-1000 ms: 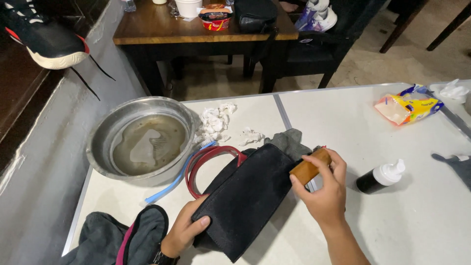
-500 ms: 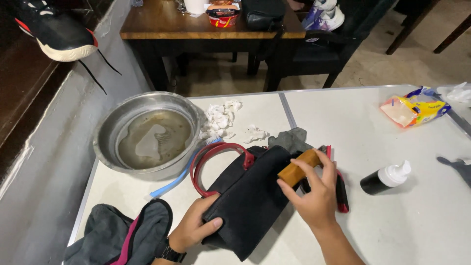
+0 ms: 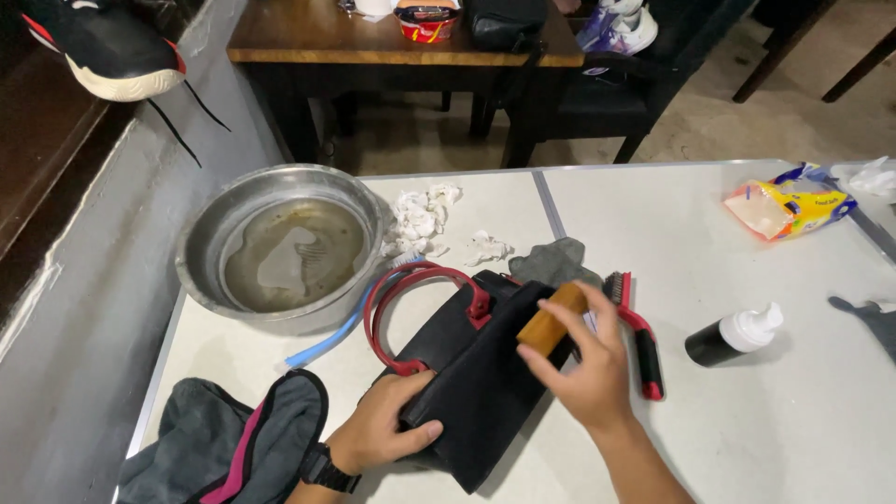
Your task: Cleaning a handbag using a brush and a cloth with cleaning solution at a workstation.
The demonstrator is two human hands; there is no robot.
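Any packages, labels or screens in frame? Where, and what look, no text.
Yellow and blue plastic packet: far right of the white table, lying flat, crumpled.
Red and yellow printed cup: on the brown wooden table behind, round.
Black bottle with white pump cap: right of the hands, lying down, no label showing.
No screens.

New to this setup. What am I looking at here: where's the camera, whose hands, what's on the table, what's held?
There is no machine here: a person works with two bare hands. The single view comes from a camera worn on their head, looking down at a white table.

The left hand, with a dark wristwatch, presses down the near edge of a black fabric handbag with red loop handles. The right hand holds a wooden-backed brush against the bag.

Around them lie a round metal basin of murky water, crumpled white tissues, a red-handled brush, a small black bottle with a white pump cap, a yellow plastic packet and a grey and pink cloth.
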